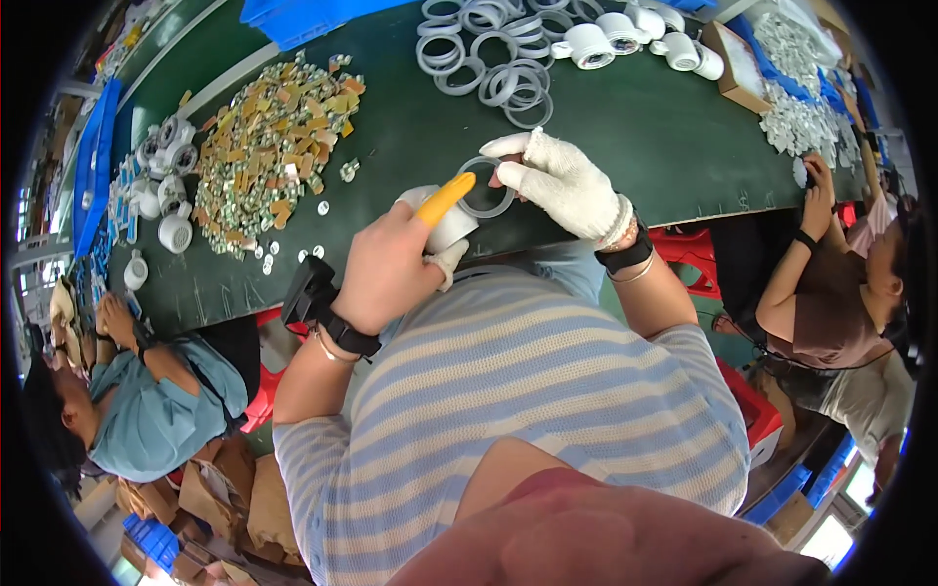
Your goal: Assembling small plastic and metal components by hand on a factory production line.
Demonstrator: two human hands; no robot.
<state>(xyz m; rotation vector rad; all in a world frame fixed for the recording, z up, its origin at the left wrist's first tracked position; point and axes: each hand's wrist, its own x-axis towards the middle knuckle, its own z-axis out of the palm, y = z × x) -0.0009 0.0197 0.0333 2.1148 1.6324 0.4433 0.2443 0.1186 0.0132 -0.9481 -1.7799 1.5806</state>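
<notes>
My left hand (388, 262) is closed around a white round housing (452, 230) near the table's front edge. A yellow cot covers its pointing index finger, and white covers are on some other fingertips. My right hand (572, 188), in a white knit glove with some bare fingertips, pinches a grey translucent ring (499, 207) between thumb and fingers. The ring stands just beside the housing, and the yellow fingertip overlaps its left side. Much of the housing is hidden by my left hand.
Grey rings (493, 47) lie heaped at the back, next to white camera-like housings (590, 45). To the left are a pile of small yellow-green boards (269, 146) and more white housings (176, 232). Clear plastic pieces (801, 122) lie right. A co-worker sits on either side.
</notes>
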